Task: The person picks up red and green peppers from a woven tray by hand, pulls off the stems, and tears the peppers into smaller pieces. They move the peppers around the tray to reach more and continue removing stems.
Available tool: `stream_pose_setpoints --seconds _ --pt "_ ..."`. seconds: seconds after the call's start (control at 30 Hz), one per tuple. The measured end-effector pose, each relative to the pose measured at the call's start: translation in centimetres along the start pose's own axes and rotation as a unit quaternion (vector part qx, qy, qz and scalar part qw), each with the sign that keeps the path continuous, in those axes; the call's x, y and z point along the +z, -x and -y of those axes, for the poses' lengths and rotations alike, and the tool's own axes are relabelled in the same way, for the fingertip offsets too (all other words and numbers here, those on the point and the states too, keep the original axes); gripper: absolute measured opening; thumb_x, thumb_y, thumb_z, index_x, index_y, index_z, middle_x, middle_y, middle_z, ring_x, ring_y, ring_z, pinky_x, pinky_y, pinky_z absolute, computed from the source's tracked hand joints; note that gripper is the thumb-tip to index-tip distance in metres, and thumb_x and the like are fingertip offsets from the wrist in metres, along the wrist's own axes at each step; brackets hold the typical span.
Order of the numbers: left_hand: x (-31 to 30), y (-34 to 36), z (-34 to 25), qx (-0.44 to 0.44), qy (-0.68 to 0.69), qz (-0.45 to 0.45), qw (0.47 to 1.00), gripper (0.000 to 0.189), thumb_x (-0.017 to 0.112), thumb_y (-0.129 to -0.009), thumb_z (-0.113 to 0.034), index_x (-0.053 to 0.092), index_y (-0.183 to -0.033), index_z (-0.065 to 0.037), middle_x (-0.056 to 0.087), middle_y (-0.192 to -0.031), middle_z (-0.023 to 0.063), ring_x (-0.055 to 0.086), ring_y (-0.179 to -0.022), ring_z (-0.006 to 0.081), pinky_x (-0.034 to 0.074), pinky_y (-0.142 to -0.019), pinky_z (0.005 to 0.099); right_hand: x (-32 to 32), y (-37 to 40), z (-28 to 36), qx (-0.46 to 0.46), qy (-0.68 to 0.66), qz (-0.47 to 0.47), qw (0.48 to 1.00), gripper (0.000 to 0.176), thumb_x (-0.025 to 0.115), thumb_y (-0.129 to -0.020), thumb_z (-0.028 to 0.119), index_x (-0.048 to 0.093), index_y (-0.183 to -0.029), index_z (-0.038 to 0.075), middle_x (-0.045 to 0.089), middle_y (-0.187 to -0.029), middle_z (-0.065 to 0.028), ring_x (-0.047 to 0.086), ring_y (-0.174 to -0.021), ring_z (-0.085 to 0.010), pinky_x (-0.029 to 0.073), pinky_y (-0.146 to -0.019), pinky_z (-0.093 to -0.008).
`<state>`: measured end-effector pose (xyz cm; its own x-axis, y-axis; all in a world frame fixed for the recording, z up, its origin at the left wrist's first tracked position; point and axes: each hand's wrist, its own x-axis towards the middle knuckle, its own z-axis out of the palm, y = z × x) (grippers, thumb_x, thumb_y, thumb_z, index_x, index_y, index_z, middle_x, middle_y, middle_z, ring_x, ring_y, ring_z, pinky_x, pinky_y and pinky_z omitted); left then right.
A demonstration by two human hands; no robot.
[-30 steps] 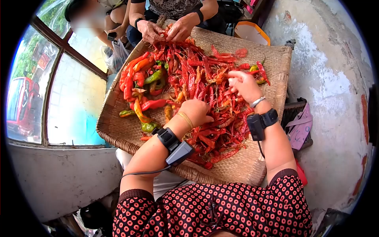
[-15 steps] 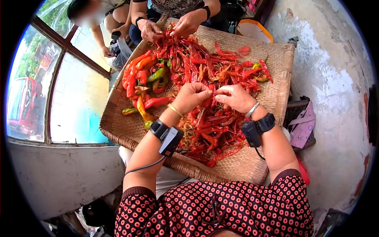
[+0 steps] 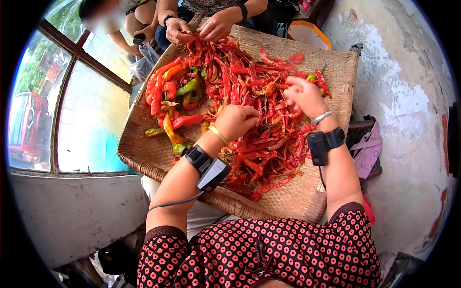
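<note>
A woven basket tray (image 3: 144, 153) lies across my lap, heaped with dried red chili peppers (image 3: 249, 158). My left hand (image 3: 236, 122) is closed over the middle of the heap, fingertips pinched together; whatever they hold is hidden. Over the right side of the heap is my right hand (image 3: 305, 100), its fingers bent but apart, with nothing visible in them. Plump fresh red peppers (image 3: 156, 93) and green peppers (image 3: 188, 88) lie at the tray's left. A small yellow-green pepper (image 3: 312, 77) sits beyond my right hand.
Across the tray, another person's hands (image 3: 197, 32) handle chilies at its far edge. A second person crouches at the upper left by a plastic bag (image 3: 142, 65). A window (image 3: 91, 115) is on the left, a pink bag (image 3: 369, 151) and a wall (image 3: 403, 120) on the right.
My right hand has moved away from my left, rightward and farther out over the heap. My left hand has stayed near the middle, turned slightly. The other person's hands shifted a little.
</note>
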<state>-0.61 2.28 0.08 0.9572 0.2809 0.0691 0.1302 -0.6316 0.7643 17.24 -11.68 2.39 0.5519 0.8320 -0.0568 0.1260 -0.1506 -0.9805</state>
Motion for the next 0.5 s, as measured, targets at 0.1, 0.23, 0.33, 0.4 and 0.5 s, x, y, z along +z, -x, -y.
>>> stream_pose_setpoints --seconds 0.1,0.23,0.33,0.4,0.5 --pt "0.8 0.2 -0.7 0.030 -0.021 0.029 0.999 0.016 0.063 -0.073 -0.014 0.063 -0.087 -0.005 0.063 -0.074 0.0100 0.062 -0.066 0.0201 0.048 -0.059 0.0283 0.7 0.9 -0.1 -0.077 0.359 0.087 0.926 0.028 0.063 -0.072 0.026 0.062 -0.093 0.008 0.062 -0.073 -0.0115 0.060 -0.069 -0.0258 0.048 -0.065 -0.0357" --pt "2.6 0.6 -1.2 0.137 -0.146 0.089 0.976 0.027 0.063 -0.071 -0.026 0.061 -0.093 -0.010 0.059 -0.079 0.0093 0.057 -0.076 0.0272 0.047 -0.066 0.0362 2.3 1.2 -1.0 -0.063 0.538 0.095 0.835 0.019 0.061 -0.073 0.025 0.060 -0.085 0.010 0.061 -0.076 -0.0108 0.059 -0.078 -0.0296 0.047 -0.070 -0.0401" --pt "3.5 0.9 -1.8 0.141 -0.210 0.096 0.963 0.033 0.064 -0.069 -0.027 0.060 -0.097 -0.011 0.058 -0.086 0.0099 0.056 -0.080 0.0279 0.046 -0.069 0.0367 2.9 1.4 -1.4 -0.087 0.532 0.109 0.835 0.021 0.064 -0.069 0.025 0.062 -0.085 0.012 0.061 -0.076 -0.0096 0.059 -0.079 -0.0280 0.046 -0.068 -0.0403" --pt "3.7 1.0 -2.1 0.126 -0.223 0.111 0.960 0.036 0.065 -0.067 -0.027 0.059 -0.098 -0.010 0.057 -0.090 0.0101 0.056 -0.082 0.0286 0.046 -0.071 0.0369 2.6 1.4 0.0 -0.029 0.551 0.167 0.817 0.020 0.063 -0.069 0.025 0.062 -0.085 0.012 0.061 -0.080 -0.0103 0.058 -0.082 -0.0285 0.046 -0.071 -0.0400" --pt "4.4 1.0 -2.0 0.124 -0.168 0.179 0.962 0.036 0.065 -0.067 -0.026 0.059 -0.098 -0.010 0.057 -0.087 0.0098 0.056 -0.082 0.0285 0.046 -0.072 0.0371 2.2 1.6 0.3 0.053 0.579 0.231 0.780 0.020 0.064 -0.068 0.026 0.064 -0.083 0.012 0.063 -0.084 -0.0115 0.059 -0.082 -0.0280 0.047 -0.072 -0.0382"
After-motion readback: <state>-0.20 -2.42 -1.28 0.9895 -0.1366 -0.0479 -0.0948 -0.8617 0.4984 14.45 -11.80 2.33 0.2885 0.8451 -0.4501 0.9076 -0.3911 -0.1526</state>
